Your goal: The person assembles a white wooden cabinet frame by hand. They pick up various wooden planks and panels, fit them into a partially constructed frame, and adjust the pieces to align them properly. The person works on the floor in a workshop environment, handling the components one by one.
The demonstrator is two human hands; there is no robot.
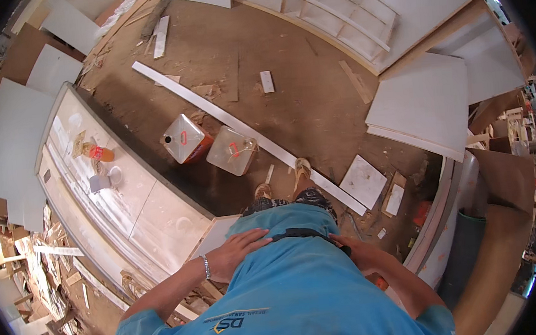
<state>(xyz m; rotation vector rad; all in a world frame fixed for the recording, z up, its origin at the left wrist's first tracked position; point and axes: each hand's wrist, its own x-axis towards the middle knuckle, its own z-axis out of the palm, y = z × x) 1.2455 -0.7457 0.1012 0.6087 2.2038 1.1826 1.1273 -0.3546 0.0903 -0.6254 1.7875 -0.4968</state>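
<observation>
My left hand [240, 251], with a chain bracelet [206, 267] at its wrist, lies flat on the left side of my blue shirt [289, 279]. Its fingers are stretched out toward a black strap [298, 232] across my waist, and it holds nothing that I can see. At the right side of my waist rests my right hand [358, 253], beside a small dark piece at the shirt's edge. Most of its fingers are hidden, so I cannot tell whether it grips anything.
On the left, a long pale workbench [145, 205] bears an orange bottle [101, 153]. Two square metal cans [232, 150] stand before my feet, beside a long white strip [213, 111] on the floor. White panels [423, 102] lean at the right; wood scraps [42, 261] litter the lower left.
</observation>
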